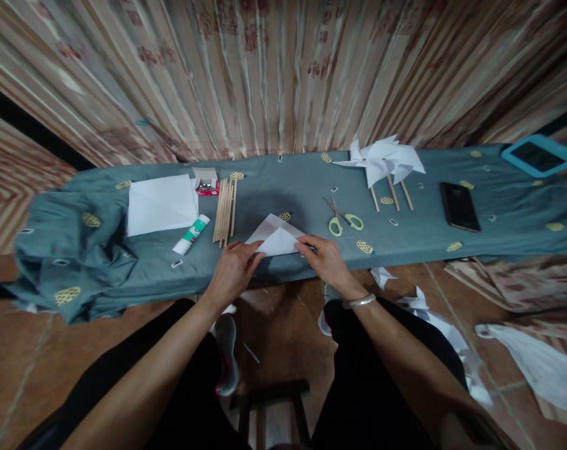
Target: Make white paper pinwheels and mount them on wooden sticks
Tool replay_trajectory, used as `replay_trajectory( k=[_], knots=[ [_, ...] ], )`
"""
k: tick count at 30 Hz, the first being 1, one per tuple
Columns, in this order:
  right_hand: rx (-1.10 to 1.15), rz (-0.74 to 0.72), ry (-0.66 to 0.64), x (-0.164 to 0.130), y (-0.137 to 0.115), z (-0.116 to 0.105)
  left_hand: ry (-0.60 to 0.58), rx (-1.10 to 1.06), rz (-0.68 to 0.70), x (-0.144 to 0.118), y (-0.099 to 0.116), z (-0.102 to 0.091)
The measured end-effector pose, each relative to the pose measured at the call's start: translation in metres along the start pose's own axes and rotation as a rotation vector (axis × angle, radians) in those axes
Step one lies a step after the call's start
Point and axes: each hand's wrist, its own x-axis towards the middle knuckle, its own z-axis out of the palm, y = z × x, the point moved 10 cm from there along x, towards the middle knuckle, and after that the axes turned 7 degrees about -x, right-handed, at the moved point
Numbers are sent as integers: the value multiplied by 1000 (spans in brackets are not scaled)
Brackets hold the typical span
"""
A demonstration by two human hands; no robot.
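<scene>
Dim indoor light, soft shadows under the bench, strong fisheye bending at edges, slight blur

A home room set up for paper craft. A long low bench draped in a grey-blue patterned cloth (283, 181) stands before a pleated beige floral curtain (274, 69) on a brown tiled floor (25, 356). White paper pinwheels on wooden sticks (381, 162), green-handled scissors (342, 219) and a white glue stick (190, 234) lie on it.

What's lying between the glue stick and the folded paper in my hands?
Head view: a bundle of wooden sticks lies between the glue stick and the folded paper.
</scene>
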Motion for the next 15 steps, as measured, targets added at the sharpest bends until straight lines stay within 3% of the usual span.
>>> replay_trajectory(
  k=[4, 7, 11, 15],
  knots=[
    [9, 67, 15, 15, 1, 1, 78, -3, -31, 6, -4, -10],
    [9, 95, 33, 23, 1, 1, 88, 133, 71, 5, 16, -11],
    [2, 153, 66, 29, 4, 3, -21, 283, 220, -3, 45, 11],
    [-63, 200, 74, 31, 6, 7, -117, 313, 208, -9, 45, 32]
  ],
)
